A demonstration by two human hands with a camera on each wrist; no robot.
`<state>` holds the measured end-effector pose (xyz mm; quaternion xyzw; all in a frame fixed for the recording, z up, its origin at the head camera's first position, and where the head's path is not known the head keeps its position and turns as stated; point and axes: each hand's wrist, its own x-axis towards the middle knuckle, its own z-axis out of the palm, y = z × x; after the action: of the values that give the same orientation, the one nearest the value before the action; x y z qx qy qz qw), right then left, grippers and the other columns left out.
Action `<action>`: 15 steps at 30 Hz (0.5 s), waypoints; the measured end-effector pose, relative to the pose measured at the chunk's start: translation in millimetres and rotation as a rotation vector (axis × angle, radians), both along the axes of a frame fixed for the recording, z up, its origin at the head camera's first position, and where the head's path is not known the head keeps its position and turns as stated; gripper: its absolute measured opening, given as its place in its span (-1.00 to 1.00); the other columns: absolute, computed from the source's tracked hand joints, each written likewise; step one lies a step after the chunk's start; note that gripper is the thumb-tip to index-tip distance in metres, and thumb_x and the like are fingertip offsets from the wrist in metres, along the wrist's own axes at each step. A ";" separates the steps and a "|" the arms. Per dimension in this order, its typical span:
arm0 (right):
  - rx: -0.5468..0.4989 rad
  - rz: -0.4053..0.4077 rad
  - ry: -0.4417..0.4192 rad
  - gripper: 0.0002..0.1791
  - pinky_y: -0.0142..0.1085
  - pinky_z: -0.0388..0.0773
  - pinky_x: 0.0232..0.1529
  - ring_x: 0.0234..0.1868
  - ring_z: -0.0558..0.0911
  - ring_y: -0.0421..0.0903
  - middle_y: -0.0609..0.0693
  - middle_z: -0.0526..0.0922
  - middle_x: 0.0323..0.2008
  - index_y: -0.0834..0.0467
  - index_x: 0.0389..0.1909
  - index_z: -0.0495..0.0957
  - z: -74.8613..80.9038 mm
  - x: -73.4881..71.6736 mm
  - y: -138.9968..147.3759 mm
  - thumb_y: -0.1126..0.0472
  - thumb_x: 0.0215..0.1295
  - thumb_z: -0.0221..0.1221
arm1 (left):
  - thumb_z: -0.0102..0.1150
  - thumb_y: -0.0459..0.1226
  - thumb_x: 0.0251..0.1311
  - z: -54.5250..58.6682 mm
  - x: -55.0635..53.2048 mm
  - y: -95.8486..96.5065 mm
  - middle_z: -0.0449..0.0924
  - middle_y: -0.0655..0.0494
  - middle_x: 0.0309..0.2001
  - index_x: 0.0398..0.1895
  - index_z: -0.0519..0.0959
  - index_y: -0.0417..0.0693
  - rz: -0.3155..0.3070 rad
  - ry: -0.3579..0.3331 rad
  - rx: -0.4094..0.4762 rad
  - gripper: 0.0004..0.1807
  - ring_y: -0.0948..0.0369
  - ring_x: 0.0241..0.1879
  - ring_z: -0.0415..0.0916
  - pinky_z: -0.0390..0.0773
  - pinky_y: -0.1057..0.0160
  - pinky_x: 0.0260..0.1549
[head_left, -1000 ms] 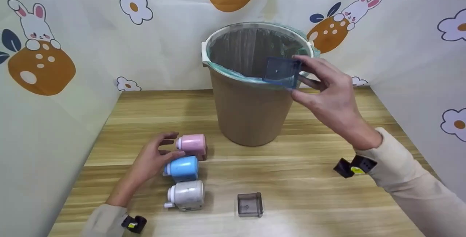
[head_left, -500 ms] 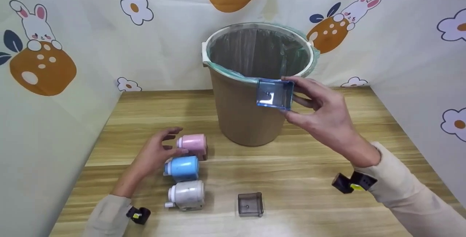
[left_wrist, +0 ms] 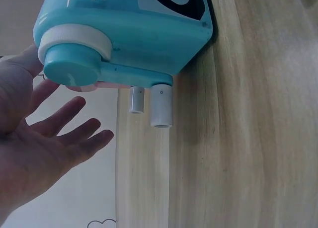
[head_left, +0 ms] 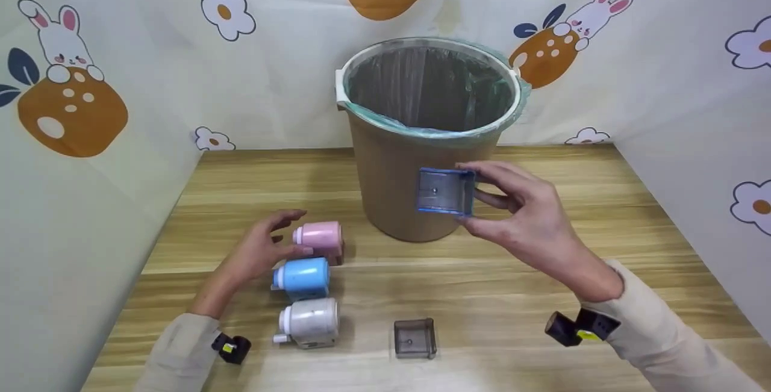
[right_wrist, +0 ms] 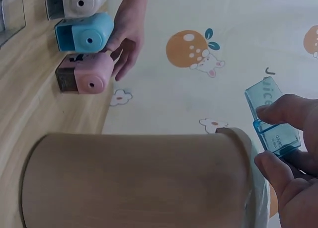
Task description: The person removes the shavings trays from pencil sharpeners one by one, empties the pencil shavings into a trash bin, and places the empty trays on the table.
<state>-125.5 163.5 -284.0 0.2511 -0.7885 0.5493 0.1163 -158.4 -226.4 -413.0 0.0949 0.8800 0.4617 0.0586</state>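
My right hand [head_left: 530, 223] pinches a clear blue shavings drawer [head_left: 443, 192] by its right side, in front of the bin and below its rim. The drawer's open side faces the head camera and its inside looks empty. Beside a pink crank pencil sharpener [head_left: 323, 236] and a blue one [head_left: 308, 276] is my left hand [head_left: 256, 256], fingers loosely spread, the thumb close to the pink one. In the left wrist view, the blue sharpener's white crank knob [left_wrist: 161, 106] points past the fingers. Nearest the person lies a grey-white sharpener [head_left: 313, 320].
A tall brown bin [head_left: 394, 181] with a green plastic liner [head_left: 385, 120] stands at the back middle of the wooden table. A smoky grey shavings drawer [head_left: 414, 339] lies on the table at the front. Patterned cloth walls enclose the back and sides.
My right hand has brought the blue drawer down and toward the person, from over the bin's rim to in front of its wall. The left hand has shifted only slightly.
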 end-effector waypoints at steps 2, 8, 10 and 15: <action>-0.014 0.002 -0.013 -0.36 -0.34 0.61 0.09 0.18 0.61 -0.09 0.07 0.61 0.08 0.26 0.12 0.62 -3.5 1.9 -0.8 0.61 -0.09 0.41 | 0.46 -0.22 0.09 -0.1 -1.0 -0.3 0.32 -0.29 0.42 0.40 0.34 -0.25 -0.020 -0.003 0.023 -0.19 -0.29 0.40 0.25 0.32 -0.22 0.37; -0.002 -0.013 -0.047 -0.36 -0.38 0.59 0.11 0.14 0.62 -0.17 0.04 0.56 0.06 0.26 0.13 0.62 -14.3 5.6 -3.5 0.57 -0.08 0.44 | 0.45 -0.25 0.10 -1.6 -3.3 0.6 0.30 -0.37 0.40 0.41 0.32 -0.27 -0.049 -0.023 0.039 -0.19 -0.33 0.37 0.30 0.33 -0.21 0.36; 0.003 -0.013 -0.064 -0.37 -0.39 0.58 0.12 0.15 0.62 -0.16 0.05 0.55 0.07 0.25 0.13 0.62 -17.9 6.3 -4.4 0.56 -0.08 0.44 | 0.44 -0.26 0.10 -2.3 -3.9 1.3 0.30 -0.38 0.40 0.41 0.31 -0.28 -0.059 -0.022 0.033 -0.19 -0.33 0.37 0.29 0.32 -0.21 0.37; 0.031 -0.021 -0.120 -0.39 -0.37 0.58 0.12 0.19 0.60 -0.04 0.05 0.56 0.09 0.19 0.13 0.62 -26.2 8.0 -6.2 0.51 -0.05 0.45 | 0.43 -0.29 0.11 -2.7 -5.9 3.0 0.30 -0.38 0.41 0.41 0.31 -0.30 -0.074 -0.023 0.026 -0.20 -0.33 0.37 0.30 0.36 -0.18 0.35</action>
<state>-117.5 157.4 -310.2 0.2113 -0.8050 0.5498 0.0704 -164.3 -223.4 -415.6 0.1229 0.8691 0.4716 0.0848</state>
